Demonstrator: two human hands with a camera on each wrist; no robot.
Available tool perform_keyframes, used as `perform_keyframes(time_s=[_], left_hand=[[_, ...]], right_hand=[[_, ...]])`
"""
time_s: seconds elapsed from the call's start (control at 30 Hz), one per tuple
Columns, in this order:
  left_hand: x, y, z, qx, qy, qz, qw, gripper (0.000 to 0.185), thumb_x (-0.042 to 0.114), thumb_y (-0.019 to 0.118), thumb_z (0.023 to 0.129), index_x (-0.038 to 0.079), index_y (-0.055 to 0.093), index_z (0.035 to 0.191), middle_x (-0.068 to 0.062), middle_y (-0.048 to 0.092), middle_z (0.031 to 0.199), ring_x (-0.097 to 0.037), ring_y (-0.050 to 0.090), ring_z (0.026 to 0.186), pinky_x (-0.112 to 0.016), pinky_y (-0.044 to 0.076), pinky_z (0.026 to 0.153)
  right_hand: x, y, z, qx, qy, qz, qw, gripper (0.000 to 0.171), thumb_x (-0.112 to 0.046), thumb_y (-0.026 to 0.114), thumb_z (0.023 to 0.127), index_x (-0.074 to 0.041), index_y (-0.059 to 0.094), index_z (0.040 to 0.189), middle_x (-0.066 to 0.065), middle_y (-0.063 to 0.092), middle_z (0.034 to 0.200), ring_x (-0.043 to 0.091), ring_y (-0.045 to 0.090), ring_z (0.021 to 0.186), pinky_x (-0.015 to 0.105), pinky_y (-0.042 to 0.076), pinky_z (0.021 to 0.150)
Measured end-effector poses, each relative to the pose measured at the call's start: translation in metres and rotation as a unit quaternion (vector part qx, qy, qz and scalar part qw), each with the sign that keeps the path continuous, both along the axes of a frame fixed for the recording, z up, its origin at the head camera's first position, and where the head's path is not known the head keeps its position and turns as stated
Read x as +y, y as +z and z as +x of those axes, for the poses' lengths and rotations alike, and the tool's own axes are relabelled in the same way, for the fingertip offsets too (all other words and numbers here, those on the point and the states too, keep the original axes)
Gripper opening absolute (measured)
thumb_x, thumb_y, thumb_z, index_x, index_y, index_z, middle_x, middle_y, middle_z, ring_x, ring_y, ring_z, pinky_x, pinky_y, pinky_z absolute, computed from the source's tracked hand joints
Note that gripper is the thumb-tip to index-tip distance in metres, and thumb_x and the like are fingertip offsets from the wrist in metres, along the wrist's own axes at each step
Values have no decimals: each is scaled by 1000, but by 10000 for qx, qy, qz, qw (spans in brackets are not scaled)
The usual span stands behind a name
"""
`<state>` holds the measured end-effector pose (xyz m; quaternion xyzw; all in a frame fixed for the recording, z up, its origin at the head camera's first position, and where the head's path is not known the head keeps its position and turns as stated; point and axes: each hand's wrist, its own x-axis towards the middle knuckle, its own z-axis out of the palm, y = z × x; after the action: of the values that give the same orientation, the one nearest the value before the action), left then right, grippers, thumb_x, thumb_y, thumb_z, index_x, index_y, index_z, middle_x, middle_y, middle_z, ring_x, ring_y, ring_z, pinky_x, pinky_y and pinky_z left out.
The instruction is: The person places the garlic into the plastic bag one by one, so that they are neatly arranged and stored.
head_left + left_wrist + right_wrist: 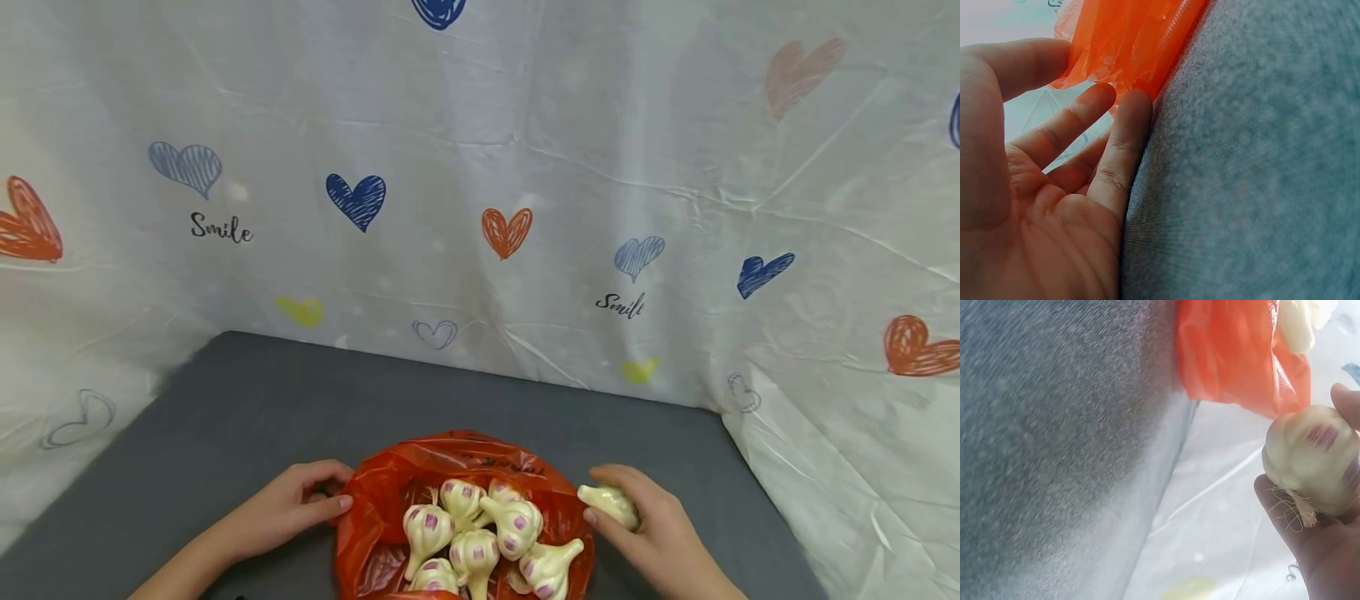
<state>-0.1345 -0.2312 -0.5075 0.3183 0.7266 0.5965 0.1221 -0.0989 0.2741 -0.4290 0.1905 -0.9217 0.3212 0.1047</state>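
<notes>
A red plastic bag (382, 467) stands with its mouth spread wide at the front of the dark table. Inside it lie several white garlic bulbs (474, 553) with purple patches. My left hand (288, 508) is at the bag's left side, thumb and fingertips touching the plastic with space between them. In the left wrist view those fingers are nearly straight against the orange-looking film. My right hand (660, 533) grips one garlic bulb (1313, 459) between thumb and fingers, just outside the bag's right rim. The bulb's stringy roots face the right wrist camera.
A dark grey table (300, 400) reaches back to a pale curtain (450, 167) printed with hearts and the word Smile. More curtain hangs along both sides. The bag's near edge is cut off at the bottom of the head view.
</notes>
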Motion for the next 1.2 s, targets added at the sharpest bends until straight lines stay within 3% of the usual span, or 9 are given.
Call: perform_keyframes(time_s=[0.17,0.5,0.8,1.0,1.2], left_hand=[[2,0,0,12,21,18,10000,24,4,57,114,3,71,133,-8,78,112,-19,75,94,-34,63,80],[1,2,2,-84,45,-14,10000,24,6,57,114,3,71,133,-9,78,112,-20,75,94,-33,62,80],[0,2,1,-143,57,-57,9999,24,8,58,114,3,71,133,-9,77,114,-20,74,96,-33,62,81],[-1,1,2,-164,57,-50,9998,24,7,58,114,3,71,133,-8,78,114,-20,75,96,-33,62,81],[-1,0,1,-109,73,-67,9999,23,7,58,114,3,71,133,-8,78,113,-20,75,95,-33,62,80]], right_hand=[[-4,2,0,22,66,-40,10000,36,-32,84,100,-32,72,134,-16,69,130,14,72,113,31,62,85],[-9,3,-3,604,403,61,9973,38,-23,85,99,-30,71,134,-15,69,132,18,72,117,33,62,90],[-13,12,-5,1117,437,236,9925,42,-17,90,94,-25,73,132,-12,70,132,14,71,117,28,61,90],[-16,13,-7,1086,531,109,9926,42,-19,88,96,-28,72,134,-13,69,134,15,70,121,19,55,96],[-23,15,-9,1042,648,55,9924,43,-20,88,97,-29,71,136,-13,68,136,14,70,121,27,59,94]])
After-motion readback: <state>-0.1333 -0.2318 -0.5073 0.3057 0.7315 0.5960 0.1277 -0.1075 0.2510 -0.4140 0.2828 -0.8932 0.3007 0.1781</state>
